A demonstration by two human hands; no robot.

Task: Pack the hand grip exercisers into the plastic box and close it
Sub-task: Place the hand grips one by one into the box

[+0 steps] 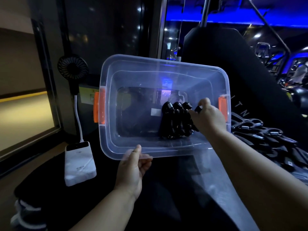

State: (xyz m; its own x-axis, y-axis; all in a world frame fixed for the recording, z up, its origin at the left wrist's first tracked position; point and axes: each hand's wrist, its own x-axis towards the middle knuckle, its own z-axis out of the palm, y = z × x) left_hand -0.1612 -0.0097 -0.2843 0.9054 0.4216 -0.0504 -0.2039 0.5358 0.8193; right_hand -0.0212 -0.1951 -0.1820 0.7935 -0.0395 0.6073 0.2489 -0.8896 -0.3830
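A clear plastic box (106,90) with orange side latches is tilted toward me, its opening facing the camera. My left hand (131,169) grips its near rim, thumb on top. Three black hand grip exercisers (175,119) lie side by side at the right of the box floor. My right hand (208,114) reaches into the box and pinches another black exerciser (198,108) just right of that row. A pile of several more black exercisers (266,140) lies outside the box to the right.
A white power bank (80,164) lies at lower left, cabled to a small black fan (72,66) standing behind it. A clear plastic sheet, perhaps the lid (221,180), lies under my right forearm. Dark gym equipment fills the right background.
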